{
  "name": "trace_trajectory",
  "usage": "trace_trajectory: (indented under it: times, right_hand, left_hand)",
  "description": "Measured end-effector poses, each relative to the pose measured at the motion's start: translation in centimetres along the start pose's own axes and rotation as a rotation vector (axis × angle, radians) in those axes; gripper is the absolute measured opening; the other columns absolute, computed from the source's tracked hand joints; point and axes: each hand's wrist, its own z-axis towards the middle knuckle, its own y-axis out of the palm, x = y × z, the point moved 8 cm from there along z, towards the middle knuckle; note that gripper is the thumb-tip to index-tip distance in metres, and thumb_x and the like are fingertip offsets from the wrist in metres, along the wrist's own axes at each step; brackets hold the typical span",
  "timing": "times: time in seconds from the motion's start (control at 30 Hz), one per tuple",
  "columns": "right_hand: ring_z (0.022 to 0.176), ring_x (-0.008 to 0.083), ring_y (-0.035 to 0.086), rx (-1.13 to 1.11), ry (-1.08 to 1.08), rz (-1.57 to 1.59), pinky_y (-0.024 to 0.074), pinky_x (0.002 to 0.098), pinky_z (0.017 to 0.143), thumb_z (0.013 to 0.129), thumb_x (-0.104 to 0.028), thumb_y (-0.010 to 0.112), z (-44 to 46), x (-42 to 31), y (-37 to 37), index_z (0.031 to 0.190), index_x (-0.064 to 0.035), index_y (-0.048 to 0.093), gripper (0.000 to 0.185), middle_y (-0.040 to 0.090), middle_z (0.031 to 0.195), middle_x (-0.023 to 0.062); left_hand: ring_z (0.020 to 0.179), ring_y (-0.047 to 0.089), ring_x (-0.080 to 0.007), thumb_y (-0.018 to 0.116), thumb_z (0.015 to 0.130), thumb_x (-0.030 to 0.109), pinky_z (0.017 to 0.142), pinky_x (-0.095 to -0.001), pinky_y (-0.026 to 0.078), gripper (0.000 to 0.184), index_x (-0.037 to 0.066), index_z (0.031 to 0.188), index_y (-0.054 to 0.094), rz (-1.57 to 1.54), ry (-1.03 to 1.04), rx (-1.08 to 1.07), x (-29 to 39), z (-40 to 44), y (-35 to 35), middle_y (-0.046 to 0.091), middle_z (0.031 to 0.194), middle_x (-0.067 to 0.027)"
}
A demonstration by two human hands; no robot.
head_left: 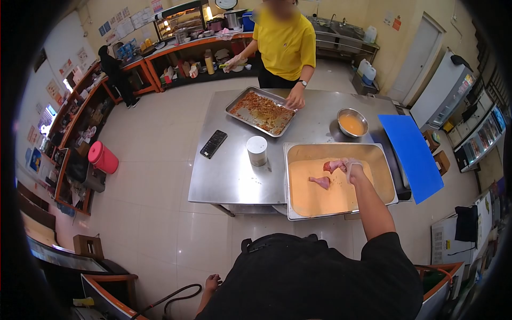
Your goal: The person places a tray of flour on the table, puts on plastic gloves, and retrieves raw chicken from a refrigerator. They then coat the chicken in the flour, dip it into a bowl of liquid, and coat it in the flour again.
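The right hand (353,169) has its fingers closed around a raw chicken drumstick (335,166), held over a deep metal pan (330,151) of pale orange powder. A second drumstick (320,182) lies in that powder. The pan sits at the edge of the steel desk (221,178), near a bowl (352,123) of orange liquid. The left hand (213,282) hangs low, away from the desk; I cannot tell whether its fingers are open or closed.

We can pass freely over the table's (229,181) near-left corner, but the canister (257,152) stands farther in and the deep pan (330,150) blocks the near-right corner.
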Motion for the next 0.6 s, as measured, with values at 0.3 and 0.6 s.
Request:
trace_trajectory:
  times: [0.3, 0.6]
  right_hand:
    - [0.055, 0.0090, 0.042, -0.084, -0.137, 0.108, 0.0304, 0.0239, 0.046, 0.085, -0.006, 0.055, -0.5, 0.4, -0.6, 0.073, -0.0070, 0.051, 0.013, 0.048, 0.066, 0.0009]
    - [0.054, 0.0082, 0.038, -0.106, -0.135, 0.115, 0.0299, 0.0219, 0.048, 0.084, -0.005, 0.054, -5.0, -2.6, 2.6, 0.069, -0.0093, 0.050, 0.017, 0.043, 0.062, -0.0020]
  left_hand:
    - [0.077, 0.059, -0.0127, 0.059, 0.089, 0.034, 0.066, -0.0275, 0.047, 0.060, 0.004, 0.136, 0.037, 0.234, 0.481, -0.092, 24.7, -0.1, -0.1, 0.062, 0.089, -0.0061]
    - [0.071, 0.061, -0.0133, 0.058, 0.090, 0.027, 0.076, -0.0278, 0.048, 0.084, 0.010, 0.147, -0.002, 0.187, 1.380, -0.065, 73.1, -29.2, 2.1, 0.065, 0.089, -0.0089]
